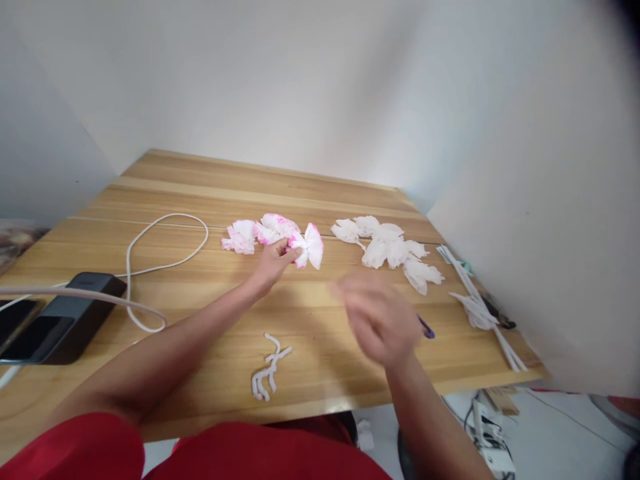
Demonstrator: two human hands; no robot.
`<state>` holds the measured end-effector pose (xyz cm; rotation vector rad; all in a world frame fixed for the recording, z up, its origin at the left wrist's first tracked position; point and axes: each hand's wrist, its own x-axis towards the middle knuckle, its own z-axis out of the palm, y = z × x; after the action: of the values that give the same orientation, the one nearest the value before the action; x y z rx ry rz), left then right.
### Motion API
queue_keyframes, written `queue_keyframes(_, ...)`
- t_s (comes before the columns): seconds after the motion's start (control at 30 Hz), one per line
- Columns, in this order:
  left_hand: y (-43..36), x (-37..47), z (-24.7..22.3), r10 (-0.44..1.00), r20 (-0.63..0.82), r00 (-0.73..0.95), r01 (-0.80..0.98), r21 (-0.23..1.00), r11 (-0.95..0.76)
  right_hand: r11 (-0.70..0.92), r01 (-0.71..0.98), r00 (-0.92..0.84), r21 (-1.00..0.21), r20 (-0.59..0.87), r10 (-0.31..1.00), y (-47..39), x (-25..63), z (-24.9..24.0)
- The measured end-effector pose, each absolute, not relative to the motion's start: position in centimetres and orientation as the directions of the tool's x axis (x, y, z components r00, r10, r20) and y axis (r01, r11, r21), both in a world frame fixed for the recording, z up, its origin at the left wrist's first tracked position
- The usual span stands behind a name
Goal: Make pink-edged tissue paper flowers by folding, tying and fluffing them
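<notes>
My left hand (277, 262) pinches a white paper bow with pink edges (313, 245) at its gathered middle. Two more pink-edged paper pieces lie on the wooden table just left of it, a ruffled one (241, 237) and a fuller one (274, 227). My right hand (377, 317) is blurred by motion above the table, right of the bow, and its fingers cannot be made out. Several plain white paper bows (385, 245) lie beyond it to the right. Short white fuzzy stems (271, 367) rest near the front edge, between my forearms.
A black device (80, 310) and a looped white cable (131, 267) occupy the left side. On the right are long white sticks (477, 300), a white paper piece (474, 311) and a purple-handled tool (427, 327). Walls stand behind and to the right.
</notes>
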<state>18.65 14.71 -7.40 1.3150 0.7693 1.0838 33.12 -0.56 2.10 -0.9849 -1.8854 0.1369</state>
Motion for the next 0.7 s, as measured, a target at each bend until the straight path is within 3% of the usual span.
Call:
queue_keyframes(0.07, 14.4, 18.2, -7.0, 0.928, 0.14, 0.347, -0.189, 0.979, -0.077, 0.469, 0.569, 0.1, -0.675, 0.623, 0.776, 2.6, 34.2, 0.3)
queue_keyframes(0.1, 14.3, 18.1, -6.9, 0.924, 0.141, 0.355, -0.203, 0.977, -0.071, 0.384, 0.483, 0.221, -0.787, 0.534, 0.816, 3.9, 34.6, -0.6)
queue_keyframes(0.2, 14.0, 18.0, -6.6, 0.911, 0.123, 0.393, -0.252, 0.967, -0.021, 0.225, 0.188, 0.279, -0.956, 0.272, 0.921, 6.1, 34.8, -2.8)
queue_keyframes(0.3, 13.8, 18.1, -6.5, 0.916, 0.088, 0.391, -0.254, 0.967, 0.016, 0.149, 0.039, 0.239, -0.988, 0.154, 0.959, 7.0, 34.1, -4.2)
queue_keyframes(0.5, 13.6, 18.0, -6.1, 0.922, 0.139, 0.362, -0.188, 0.979, -0.073, 0.191, -0.197, 0.289, -0.962, 0.129, 0.949, 7.8, 33.6, -7.0)
queue_keyframes(0.7, 13.9, 18.0, -6.1, 0.919, 0.197, 0.341, -0.096, 0.98, -0.175, 0.205, -0.162, 0.264, -0.965, 0.158, 0.952, 7.5, 33.9, -7.8)
